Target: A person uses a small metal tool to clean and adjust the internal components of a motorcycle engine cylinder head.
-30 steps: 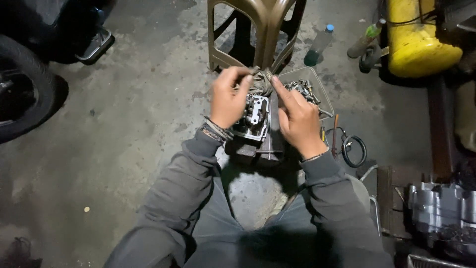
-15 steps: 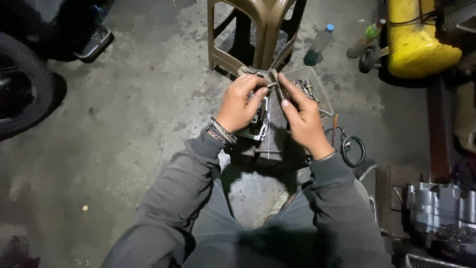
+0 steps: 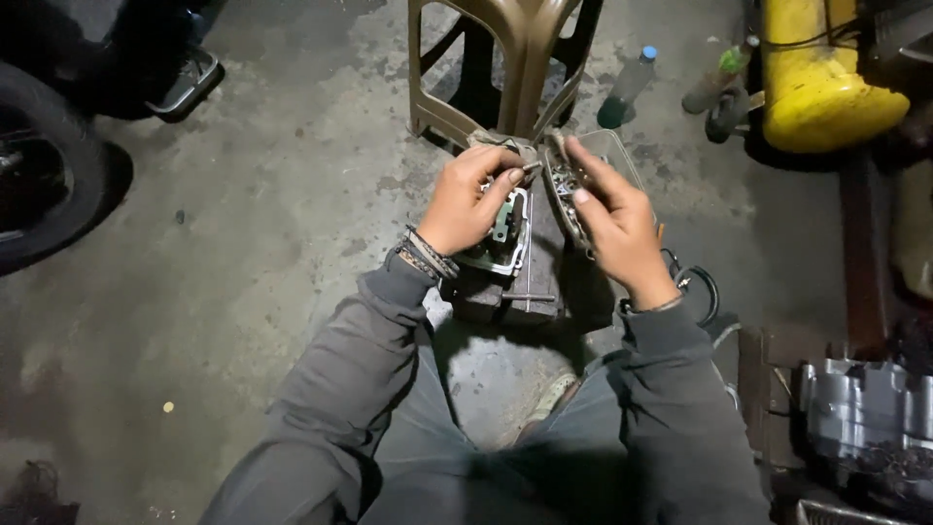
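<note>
We pinch a small part at the engine part (image 3: 505, 233) with our left hand (image 3: 466, 199), right hand (image 3: 612, 219) loose and empty beside; keep the pinch steady.

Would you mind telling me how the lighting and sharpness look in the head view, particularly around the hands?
Head view: light falls brightest on the left hand, right hand and the metal engine part between them; edges fall into darkness, especially the tyre at far left; a hard shadow lies under the arms on the concrete floor; the fingers look slightly soft, the yellow container shows mild sheen.
</note>
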